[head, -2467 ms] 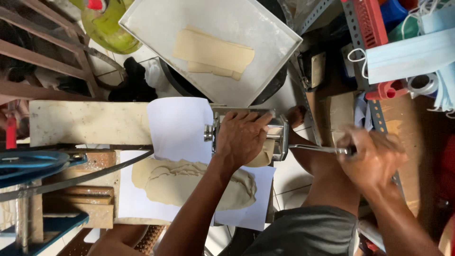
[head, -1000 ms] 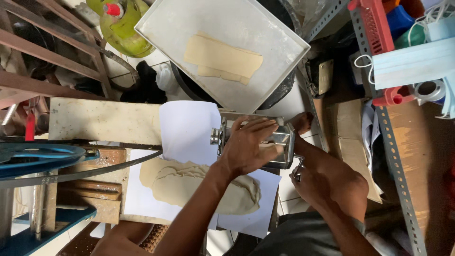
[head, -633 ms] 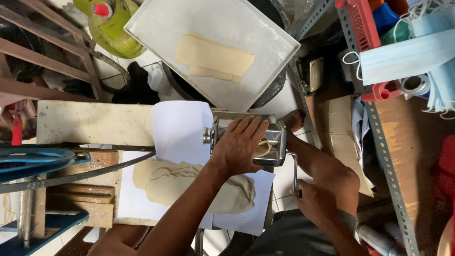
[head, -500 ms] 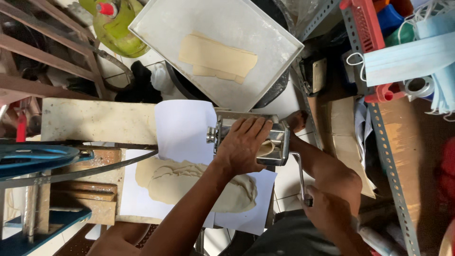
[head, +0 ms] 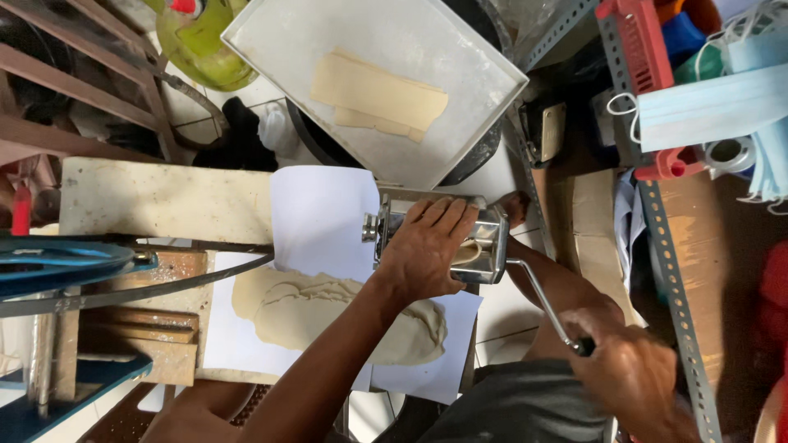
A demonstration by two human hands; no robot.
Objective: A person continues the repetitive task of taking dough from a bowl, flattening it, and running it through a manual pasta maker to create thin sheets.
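Note:
A small metal dough roller machine stands on a wooden board, over white paper. My left hand lies flat on top of the machine and presses a strip of dough at its rollers. My right hand is closed around the machine's crank handle, low at the right. A wide, folded sheet of rolled dough lies on the paper below the machine.
A white floured tray at the top holds flat dough strips. A green gas cylinder stands at the upper left. A metal shelf rack with face masks and a red basket runs along the right. Blue metal parts sit left.
My right hand has swung the crank from out at the right down toward my body. My left hand has stayed on the machine.

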